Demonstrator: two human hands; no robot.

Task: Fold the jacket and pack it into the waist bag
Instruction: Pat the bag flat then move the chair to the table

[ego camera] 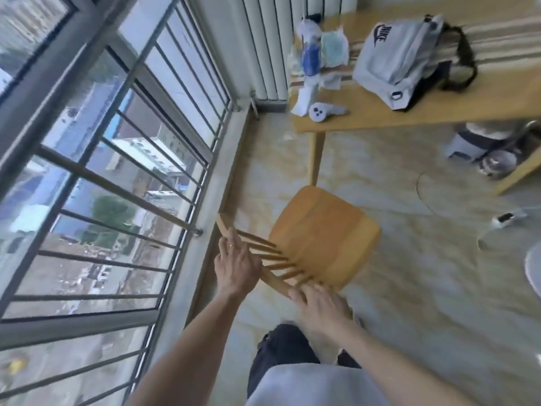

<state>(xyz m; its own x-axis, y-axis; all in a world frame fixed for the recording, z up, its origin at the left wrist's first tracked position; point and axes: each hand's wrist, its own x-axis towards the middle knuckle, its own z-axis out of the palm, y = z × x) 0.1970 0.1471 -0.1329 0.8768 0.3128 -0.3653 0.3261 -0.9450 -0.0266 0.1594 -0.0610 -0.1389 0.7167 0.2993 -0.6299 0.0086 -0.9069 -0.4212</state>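
Note:
A grey waist bag (pixel 401 57) with a dark logo and black strap lies on the wooden table (pixel 439 109) at the upper right. No jacket shows anywhere in view. Both of my hands grip the top rail of a wooden chair (pixel 322 235) standing on the floor beside the window. My left hand (pixel 235 268) holds the rail's left part. My right hand (pixel 320 307) holds its right end. The bag is far from both hands, across the floor.
A barred window (pixel 102 171) fills the left side. On the table's left end lie plastic packets (pixel 322 51) and a white controller (pixel 322 111). A radiator (pixel 269 39) stands behind. Appliances (pixel 491 153) sit under the table, and a cable runs across the floor.

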